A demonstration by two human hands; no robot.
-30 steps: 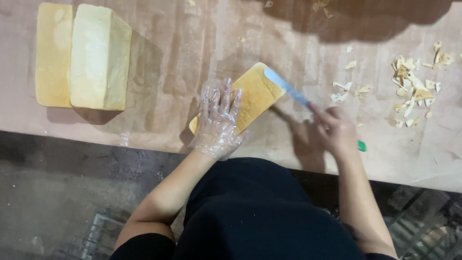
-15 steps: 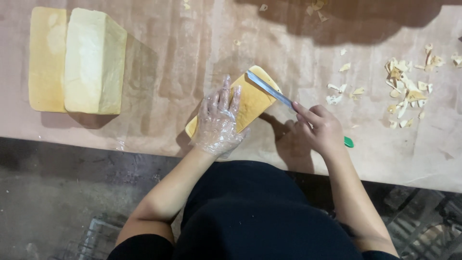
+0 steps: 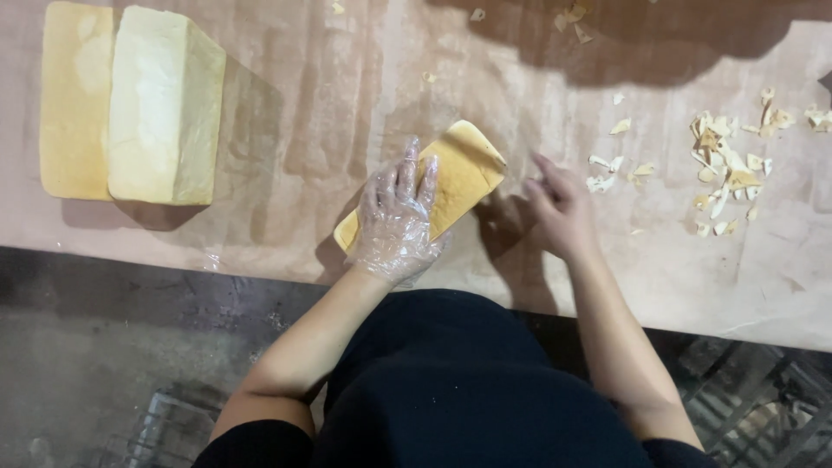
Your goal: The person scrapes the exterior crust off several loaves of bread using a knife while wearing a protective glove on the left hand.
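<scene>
Fingers (image 3: pixel 407 178) of the gloved left hand (image 3: pixel 394 221) lie spread and flat on the yellow loaf (image 3: pixel 459 173), pressing it to the paper-covered table (image 3: pixel 329 113), well right of two pale blocks (image 3: pixel 130 104). The bare right hand (image 3: pixel 559 208) hovers just beside the loaf, fingers loosely apart, holding nothing I can make out. Crumb scraps (image 3: pixel 724 173) lie farther right. Uneven pressure could likely make the loaf skid or crumble.

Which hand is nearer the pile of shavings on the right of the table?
Right. The right hand sits on the paper just left of the pile of shavings, not touching it. The gloved left hand lies farther left, pressed on the yellow block.
</scene>
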